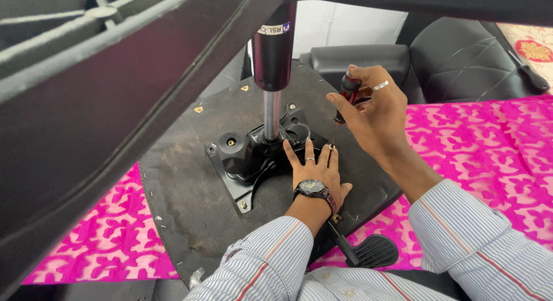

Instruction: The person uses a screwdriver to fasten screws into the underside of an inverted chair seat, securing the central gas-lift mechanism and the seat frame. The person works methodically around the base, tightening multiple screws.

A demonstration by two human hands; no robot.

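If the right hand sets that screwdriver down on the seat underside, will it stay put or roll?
The screwdriver probably rolls: its red-and-black handle looks round. It seems light, since the right hand holds it in fingertips alone. The seat underside looks rough and roughly level, which may slow it.

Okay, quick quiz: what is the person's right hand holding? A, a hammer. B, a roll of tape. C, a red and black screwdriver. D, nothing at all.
C: the right hand grips a red and black screwdriver, tip pointing down beside the left hand.
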